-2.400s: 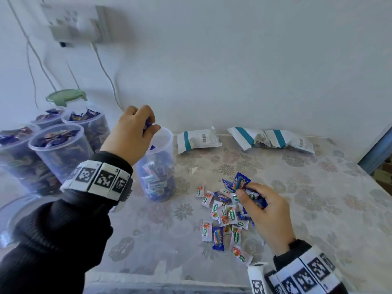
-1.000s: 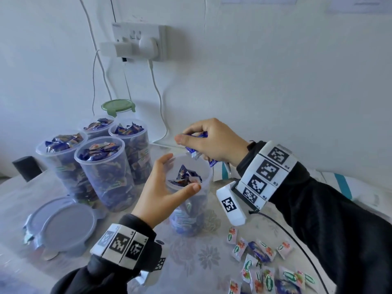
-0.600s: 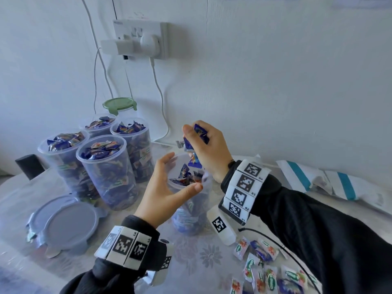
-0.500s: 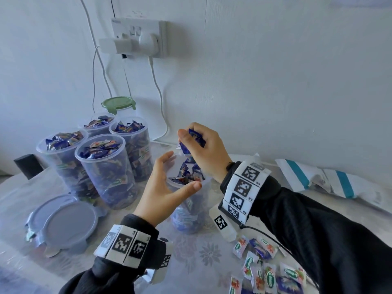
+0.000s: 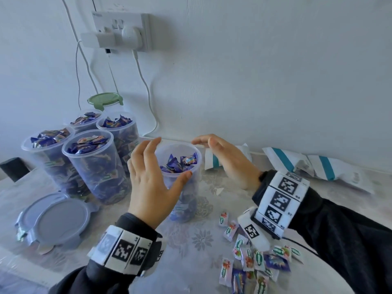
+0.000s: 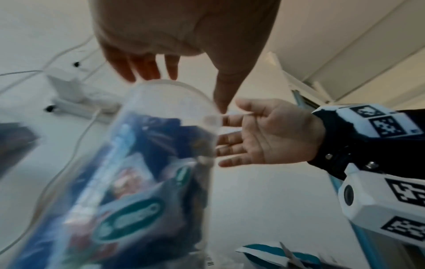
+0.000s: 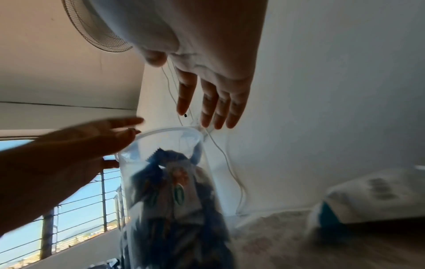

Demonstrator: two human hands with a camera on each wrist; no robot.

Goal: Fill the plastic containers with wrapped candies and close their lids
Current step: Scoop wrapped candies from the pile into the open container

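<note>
A clear plastic container, open-topped and about three-quarters full of blue wrapped candies, stands in the middle of the table. My left hand is open at its left side, fingers straight and spread, the thumb tip touching the near rim. Just right of the rim my right hand is open and flat, holding nothing and not touching. The left wrist view shows the container with my right hand beside it. The right wrist view shows the container and left hand. Loose candies lie at the near right.
Several filled lidless containers stand at the left, a green-lidded one behind them. Grey lids are stacked at the near left. White bags with teal stripes lie along the wall. A socket with hanging cables is above.
My right hand let its blue candies fall into the container and drew off to the right, open. My left hand loosened from cupping the container and spread its fingers.
</note>
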